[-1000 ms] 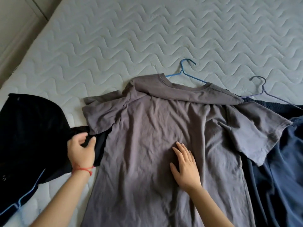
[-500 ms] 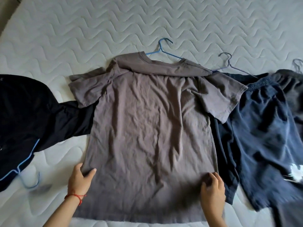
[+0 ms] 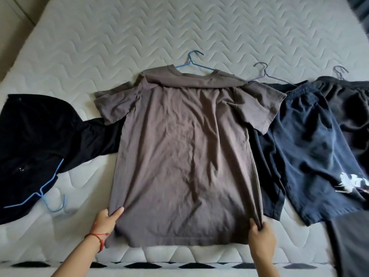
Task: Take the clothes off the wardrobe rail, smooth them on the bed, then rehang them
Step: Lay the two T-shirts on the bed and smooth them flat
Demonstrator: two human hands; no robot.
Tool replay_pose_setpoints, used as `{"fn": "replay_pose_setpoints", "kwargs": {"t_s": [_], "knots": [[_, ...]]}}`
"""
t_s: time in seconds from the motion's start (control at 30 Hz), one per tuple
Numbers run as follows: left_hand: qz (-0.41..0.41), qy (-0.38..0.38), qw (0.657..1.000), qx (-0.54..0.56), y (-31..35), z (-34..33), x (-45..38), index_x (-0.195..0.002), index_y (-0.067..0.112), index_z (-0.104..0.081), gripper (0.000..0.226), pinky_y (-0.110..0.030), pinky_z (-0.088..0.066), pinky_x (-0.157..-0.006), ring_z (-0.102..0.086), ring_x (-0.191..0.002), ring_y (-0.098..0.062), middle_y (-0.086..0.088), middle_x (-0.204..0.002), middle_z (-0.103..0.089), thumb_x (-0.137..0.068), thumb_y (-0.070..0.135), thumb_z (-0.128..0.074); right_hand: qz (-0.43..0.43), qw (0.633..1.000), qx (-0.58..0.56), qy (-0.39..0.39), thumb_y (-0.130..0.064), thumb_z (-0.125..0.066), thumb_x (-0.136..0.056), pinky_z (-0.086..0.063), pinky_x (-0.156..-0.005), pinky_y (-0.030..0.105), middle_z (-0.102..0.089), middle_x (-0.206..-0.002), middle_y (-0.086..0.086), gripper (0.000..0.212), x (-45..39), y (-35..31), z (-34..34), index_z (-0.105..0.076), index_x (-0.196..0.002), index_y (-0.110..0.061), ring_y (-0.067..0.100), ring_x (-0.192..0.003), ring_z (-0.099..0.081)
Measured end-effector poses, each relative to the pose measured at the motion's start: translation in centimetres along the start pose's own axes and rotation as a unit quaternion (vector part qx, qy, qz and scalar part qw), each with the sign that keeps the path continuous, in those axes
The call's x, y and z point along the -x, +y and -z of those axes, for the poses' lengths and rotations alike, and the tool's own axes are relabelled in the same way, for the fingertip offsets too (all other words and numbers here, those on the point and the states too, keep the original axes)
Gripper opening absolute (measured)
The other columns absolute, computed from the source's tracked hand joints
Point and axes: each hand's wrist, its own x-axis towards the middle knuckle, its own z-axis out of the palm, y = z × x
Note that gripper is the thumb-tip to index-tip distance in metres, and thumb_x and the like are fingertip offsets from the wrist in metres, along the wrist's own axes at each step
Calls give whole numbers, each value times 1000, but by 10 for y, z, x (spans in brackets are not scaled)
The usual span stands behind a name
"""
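A grey-brown T-shirt [image 3: 183, 152] lies flat on the quilted mattress [image 3: 179, 27], still on a blue hanger [image 3: 194, 63] whose hook pokes out of the collar. My left hand [image 3: 104, 219] pinches the shirt's lower left edge. My right hand [image 3: 260, 234] grips the lower right edge, where the cloth bunches into folds. The fabric between them is pulled fairly taut, with light creases down the middle.
A black garment [image 3: 36, 140] on a light-blue hanger [image 3: 51, 196] lies to the left. Navy shorts [image 3: 311, 156] on a grey hanger [image 3: 266, 73] lie to the right, with another dark garment [image 3: 351, 108] beyond. The mattress edge [image 3: 179, 264] runs along the bottom.
Both hands slid from the shirt's middle and left side down to its lower edges, where they now grip the cloth; the shirt lies flatter and straighter than before.
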Motion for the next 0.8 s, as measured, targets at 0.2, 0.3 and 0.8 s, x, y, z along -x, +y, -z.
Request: {"fn": "replay_pose_setpoints", "kwargs": {"t_s": [0.2,0.3,0.8], "knots": [[-60,38,997,1,-7,6,27,-104,-19,-60,30,-35,-39,-82,-59,-106,-40,-34,-109,-62,-83,2,-62,24,999,-43,9,-14,-53,-88,-38,-69,39,-60,-80,28,20,12,23,13,-51,-72,-2,43,-83,-56],[-73,48,996,-3,-25,12,50,-104,-17,-60,30,-38,-42,-86,-59,-107,-40,-33,-110,-62,-83,3,-63,35,998,-52,0,-15,-52,-88,-36,-67,36,-57,-74,22,27,14,39,34,-45,-63,-9,38,-78,-55],[-27,79,988,-133,-94,6,100,-102,-7,-61,31,-44,-44,-82,-59,-98,-45,-29,-105,-65,-80,14,-68,25,990,43,-135,-17,-64,-82,-40,-73,35,-67,-88,20,19,19,97,78,-56,-69,-7,36,-92,-61]]}}
